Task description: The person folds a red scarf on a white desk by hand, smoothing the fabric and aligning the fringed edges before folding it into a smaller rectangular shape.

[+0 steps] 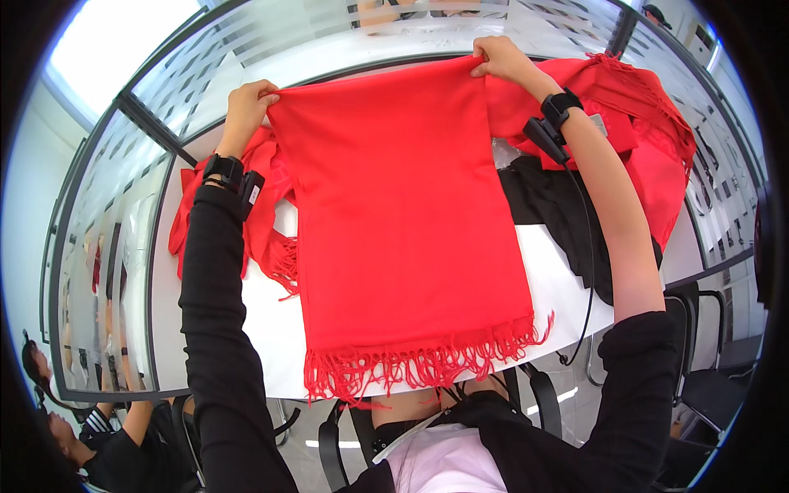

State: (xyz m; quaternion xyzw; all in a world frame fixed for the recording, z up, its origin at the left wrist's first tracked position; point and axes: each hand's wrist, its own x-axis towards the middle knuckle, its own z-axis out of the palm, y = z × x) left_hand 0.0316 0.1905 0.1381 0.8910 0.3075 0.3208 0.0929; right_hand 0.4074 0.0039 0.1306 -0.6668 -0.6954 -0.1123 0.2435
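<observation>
A red fringed scarf [400,209] spreads before me over the white table, its tassels [394,370] reaching the table's near edge. My left hand [248,111] pinches its far left corner between thumb and fingers. At the far right corner, my right hand [500,58] grips the cloth the same way. The far edge is stretched between my two hands, with the right one farther away. Black straps with small devices sit on both my wrists. How many layers the scarf has cannot be told.
More red fringed cloth [265,166] lies crumpled at the left, and a larger red heap [653,123] at the right. Below that heap is black fabric [555,215]. A cable [588,265] hangs from my right wrist. Glass partitions [111,271] edge the table [274,345]; people sit beyond.
</observation>
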